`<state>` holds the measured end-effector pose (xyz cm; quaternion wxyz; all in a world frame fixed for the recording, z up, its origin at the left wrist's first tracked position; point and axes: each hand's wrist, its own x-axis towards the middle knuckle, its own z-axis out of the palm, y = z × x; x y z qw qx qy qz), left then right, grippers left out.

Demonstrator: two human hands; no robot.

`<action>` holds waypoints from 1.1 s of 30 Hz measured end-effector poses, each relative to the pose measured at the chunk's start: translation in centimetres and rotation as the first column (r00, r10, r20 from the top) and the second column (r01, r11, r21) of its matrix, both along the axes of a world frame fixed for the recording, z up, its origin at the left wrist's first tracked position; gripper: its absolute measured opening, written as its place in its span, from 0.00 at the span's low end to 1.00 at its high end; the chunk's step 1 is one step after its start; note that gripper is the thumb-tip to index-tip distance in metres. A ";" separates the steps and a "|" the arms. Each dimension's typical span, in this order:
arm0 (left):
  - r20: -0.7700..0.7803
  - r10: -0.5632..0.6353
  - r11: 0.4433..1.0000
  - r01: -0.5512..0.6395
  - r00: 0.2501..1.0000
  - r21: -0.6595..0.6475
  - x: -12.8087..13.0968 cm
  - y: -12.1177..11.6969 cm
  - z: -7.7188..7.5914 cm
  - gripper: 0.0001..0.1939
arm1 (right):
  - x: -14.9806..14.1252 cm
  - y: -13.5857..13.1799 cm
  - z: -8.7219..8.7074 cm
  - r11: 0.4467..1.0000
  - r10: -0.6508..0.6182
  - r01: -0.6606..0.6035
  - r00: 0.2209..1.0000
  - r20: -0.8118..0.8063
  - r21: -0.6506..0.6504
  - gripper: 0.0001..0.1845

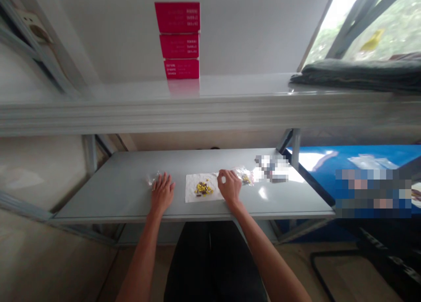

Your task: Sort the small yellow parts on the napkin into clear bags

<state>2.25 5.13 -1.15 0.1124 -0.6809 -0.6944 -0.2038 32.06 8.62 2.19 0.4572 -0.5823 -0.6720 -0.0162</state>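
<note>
My left hand (162, 192) lies flat on the grey shelf, fingers stretched out, its fingertips beside a crumpled clear plastic bag (152, 179). A white paper sheet (190, 181) lies between my hands, with a small heap of yellow and dark brown pieces (203, 188) on it; their kind is too small to tell. Over the sheet's right edge, my right hand (229, 188) has thumb and forefinger curled together in a ring. Whatever that pinch holds, if anything, is hidden. Just right of it lies a clear plastic bag (246, 177) with similar yellow pieces inside.
Above runs a white upper shelf (131, 113) bearing three stacked red boxes (180, 45) and a dark folded cloth (355, 76). Grey metal posts (295, 150) frame the lower shelf (115, 188). A blue surface (315, 166) adjoins at right, beside a black chair (378, 253).
</note>
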 end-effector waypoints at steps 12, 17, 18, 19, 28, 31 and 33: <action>0.070 -0.057 0.998 0.054 0.996 0.041 0.4 0.2 1.0 0.25 | 7.9 1.3 0.1 0.902 -0.094 0.210 0.948 0.303 -0.377 0.19; 0.060 -0.061 0.990 0.052 0.996 0.132 0.8 -0.5 1.8 0.24 | 8.5 1.5 -0.9 0.953 -0.104 0.126 0.990 0.093 -0.277 0.21; 0.059 -0.057 0.987 0.047 0.997 0.152 0.8 -0.5 1.9 0.24 | 8.5 1.6 -1.1 0.960 -0.098 0.110 0.993 0.059 -0.257 0.22; 0.060 -0.054 0.985 0.043 0.997 0.169 0.9 -0.5 1.9 0.24 | 8.5 1.7 -1.2 0.967 -0.090 0.096 0.995 0.035 -0.237 0.23; 0.147 -0.032 0.979 0.002 0.989 0.205 0.6 -0.8 2.4 0.20 | 7.2 0.0 -1.1 0.968 -0.249 0.250 0.968 -0.034 0.009 0.24; 0.221 -0.031 0.980 -0.014 0.975 0.200 0.6 -1.1 3.1 0.18 | 6.7 -1.0 -0.2 0.988 -0.125 0.134 0.987 -0.106 0.083 0.22; 0.297 -0.098 0.978 0.037 0.950 0.205 1.3 -1.6 3.6 0.18 | 5.8 -2.0 0.6 0.997 0.037 -0.022 0.982 -0.187 0.080 0.20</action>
